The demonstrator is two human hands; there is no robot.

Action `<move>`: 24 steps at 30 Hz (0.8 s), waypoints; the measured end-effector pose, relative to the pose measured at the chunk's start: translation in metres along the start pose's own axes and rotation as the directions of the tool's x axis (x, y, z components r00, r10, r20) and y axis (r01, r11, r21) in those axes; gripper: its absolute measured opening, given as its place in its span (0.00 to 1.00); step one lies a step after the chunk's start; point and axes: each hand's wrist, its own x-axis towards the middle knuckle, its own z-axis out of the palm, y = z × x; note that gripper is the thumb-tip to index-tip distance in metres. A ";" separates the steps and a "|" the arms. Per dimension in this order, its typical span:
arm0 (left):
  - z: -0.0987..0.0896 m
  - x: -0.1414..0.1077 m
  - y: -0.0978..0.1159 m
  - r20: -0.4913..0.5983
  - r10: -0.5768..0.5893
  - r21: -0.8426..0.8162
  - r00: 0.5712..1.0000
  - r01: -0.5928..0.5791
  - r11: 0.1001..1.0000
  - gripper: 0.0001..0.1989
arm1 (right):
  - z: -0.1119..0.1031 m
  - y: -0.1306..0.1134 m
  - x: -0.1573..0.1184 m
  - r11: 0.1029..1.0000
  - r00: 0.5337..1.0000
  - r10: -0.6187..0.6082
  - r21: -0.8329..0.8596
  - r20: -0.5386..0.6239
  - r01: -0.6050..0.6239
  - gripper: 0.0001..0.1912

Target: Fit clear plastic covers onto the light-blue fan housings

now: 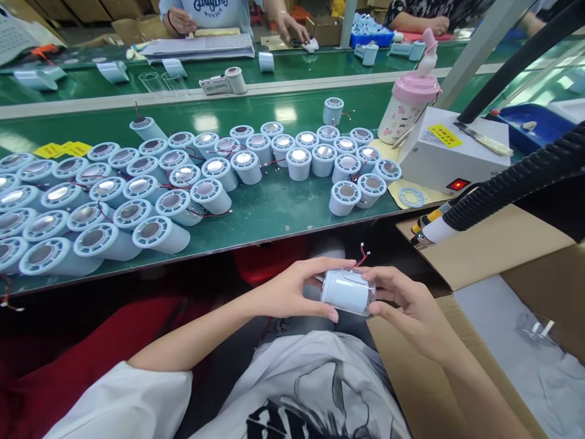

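A light blue cylinder lies on its side between my hands, above my lap, with a clear plastic piece around its right end. My left hand grips its left end, thumb below and fingers above. The fingers of my right hand close on the clear right end. Thin red and blue wires with small white plugs rise behind the cylinder. Several similar blue cylinders stand or lean on the green table, many with red and black wires and round metallic discs in their tops.
A grey box with a lit red switch stands at the right, beside a pink-lidded cup. A black ribbed hose crosses there. An open cardboard box with clear plastic pieces is at lower right. People sit across the table.
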 end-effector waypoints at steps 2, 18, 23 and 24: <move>0.000 -0.001 0.001 -0.006 0.006 0.020 1.000 -0.005 1.000 0.38 | 0.001 0.000 0.000 0.998 1.000 0.025 0.054 0.018 -0.026 0.15; 0.001 -0.004 0.005 -0.002 0.063 0.101 0.998 -0.062 0.993 0.36 | 0.004 0.005 0.005 0.933 0.981 0.193 0.304 0.034 -0.194 0.17; 0.001 -0.004 0.005 0.007 0.071 0.114 0.997 -0.071 0.991 0.36 | 0.008 0.006 0.010 0.889 0.964 0.260 0.376 0.050 -0.259 0.20; 0.001 -0.004 0.005 0.009 0.074 0.112 0.997 -0.075 0.991 0.36 | 0.009 0.005 0.011 0.882 0.961 0.269 0.386 0.060 -0.271 0.20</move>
